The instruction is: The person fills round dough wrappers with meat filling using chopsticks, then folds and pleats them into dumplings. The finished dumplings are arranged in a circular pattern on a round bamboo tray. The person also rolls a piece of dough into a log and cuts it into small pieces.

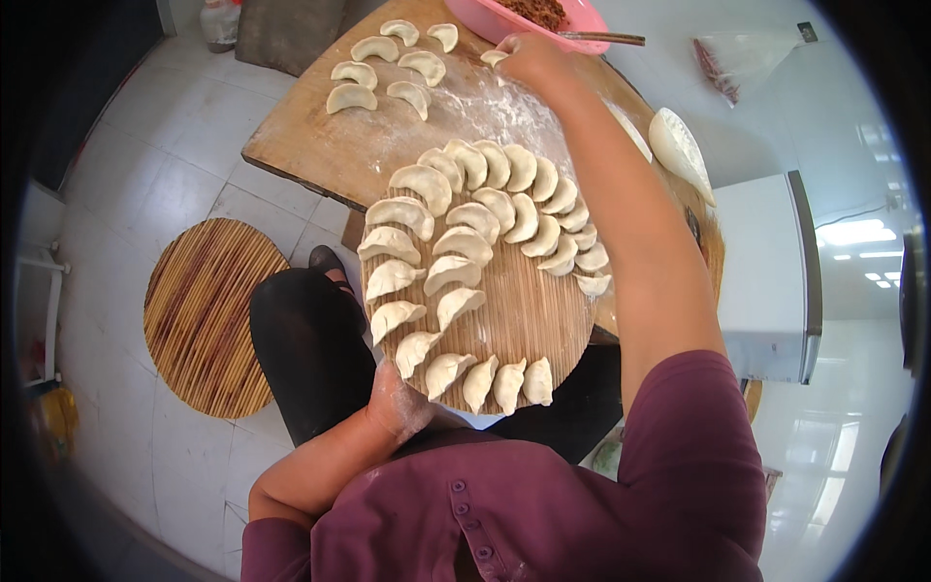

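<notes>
My left hand (398, 400) supports the near left edge of a round tray of thin stalks (534, 313); its fingers are hidden beneath. Folded dumplings (393, 247) line the tray in curved rows, an outer ring with an inner arc. Far ahead, beside a pink plastic bowl (480, 18), my right hand (518, 58) has its fingertips on a single dumpling (494, 57) at the floured part of the wooden board (305, 138). Several more dumplings (375, 49) lie on the board at the far left. Brown filling (534, 10) and a utensil with a long handle (604, 36) are in the bowl.
A second round stalk tray (211, 316) is low at the left, beside my knee. A white, flour-dusted scoop or bowl (680, 149) stands at the board's right edge. A plastic bag (727, 69) lies at the far right, and a white cabinet-like box (756, 276) is nearer.
</notes>
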{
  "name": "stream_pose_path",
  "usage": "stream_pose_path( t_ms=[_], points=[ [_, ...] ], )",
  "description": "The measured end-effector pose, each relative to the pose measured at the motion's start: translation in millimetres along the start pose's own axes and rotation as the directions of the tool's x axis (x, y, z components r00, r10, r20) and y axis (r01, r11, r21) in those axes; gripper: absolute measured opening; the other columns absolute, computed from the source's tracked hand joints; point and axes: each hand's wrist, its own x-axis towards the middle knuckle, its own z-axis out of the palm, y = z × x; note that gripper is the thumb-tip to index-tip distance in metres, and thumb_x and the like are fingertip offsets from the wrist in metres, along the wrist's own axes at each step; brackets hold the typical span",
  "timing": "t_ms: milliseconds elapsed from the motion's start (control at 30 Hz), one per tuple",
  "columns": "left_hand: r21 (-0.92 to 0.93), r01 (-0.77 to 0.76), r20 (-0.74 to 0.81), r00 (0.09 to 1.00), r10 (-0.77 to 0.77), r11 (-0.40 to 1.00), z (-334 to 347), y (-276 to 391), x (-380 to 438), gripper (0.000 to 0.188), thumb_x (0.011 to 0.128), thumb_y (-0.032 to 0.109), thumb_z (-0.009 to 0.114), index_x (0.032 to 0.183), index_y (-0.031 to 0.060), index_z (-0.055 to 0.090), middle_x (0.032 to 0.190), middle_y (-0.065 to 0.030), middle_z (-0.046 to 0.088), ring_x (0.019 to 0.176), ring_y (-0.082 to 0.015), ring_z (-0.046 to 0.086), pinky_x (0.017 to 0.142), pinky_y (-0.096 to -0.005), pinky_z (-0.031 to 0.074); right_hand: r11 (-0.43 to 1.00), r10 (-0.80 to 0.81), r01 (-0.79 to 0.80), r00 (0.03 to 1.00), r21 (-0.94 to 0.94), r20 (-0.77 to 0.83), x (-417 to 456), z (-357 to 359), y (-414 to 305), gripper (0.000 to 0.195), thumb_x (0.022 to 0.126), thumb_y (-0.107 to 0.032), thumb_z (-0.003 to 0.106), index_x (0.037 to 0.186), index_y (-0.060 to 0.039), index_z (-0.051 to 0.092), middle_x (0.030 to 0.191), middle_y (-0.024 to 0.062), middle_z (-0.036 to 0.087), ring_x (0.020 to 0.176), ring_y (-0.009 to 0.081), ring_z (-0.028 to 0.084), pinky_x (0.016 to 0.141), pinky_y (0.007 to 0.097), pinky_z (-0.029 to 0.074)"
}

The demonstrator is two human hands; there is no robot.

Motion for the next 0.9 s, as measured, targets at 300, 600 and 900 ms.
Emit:
stream_pose_path(
  t_ms=[300, 600, 900],
  points=[
    [-0.241, 0.017, -0.150, 0.987, -0.055, 0.970, 7, -2, 6, 0.047, 0.099, 0.034, 0.056, 0.139, 0.0111, 0.047, 0.134, -0.0093, 0.056, 0.122, -0.0278, 0.057, 0.105, -0.0451, 0.048, 0.807, 0.063, -0.148, 0.984, 0.571, 0.167, -214, -54, -19, 0.032, 0.082, -0.006, 0.072, 0.114, -0.0003, 0.069, 0.104, 0.0016, 0.069, 0.092, 0.0086, 0.063, 0.085, 0.0262, 0.053],
    [-0.301, 0.008, -0.195, 0.978, -0.070, 0.954, 12, 1, 9, 0.046, 0.099, 0.034, 0.056, 0.138, 0.0102, 0.048, 0.132, -0.0096, 0.057, 0.119, -0.0277, 0.059, 0.102, -0.0456, 0.050, 0.723, 0.064, -0.212, 0.968, 0.658, 0.242, -298, -12, -27, 0.025, 0.082, -0.001, 0.069, 0.107, -0.0011, 0.070, 0.093, 0.0042, 0.068, 0.082, 0.0110, 0.064, 0.074, 0.0271, 0.053],
    [-0.318, 0.002, -0.187, 0.980, -0.065, 0.948, 10, 0, 7, 0.045, 0.098, 0.033, 0.058, 0.136, 0.0099, 0.049, 0.131, -0.0104, 0.058, 0.118, -0.0282, 0.060, 0.102, -0.0452, 0.051, 0.750, 0.289, -0.248, 0.957, 0.613, 0.034, -329, -31, 10, 0.026, 0.084, 0.001, 0.069, 0.110, 0.0010, 0.069, 0.095, 0.0018, 0.068, 0.084, 0.0072, 0.061, 0.078, 0.0241, 0.051]
  ],
)
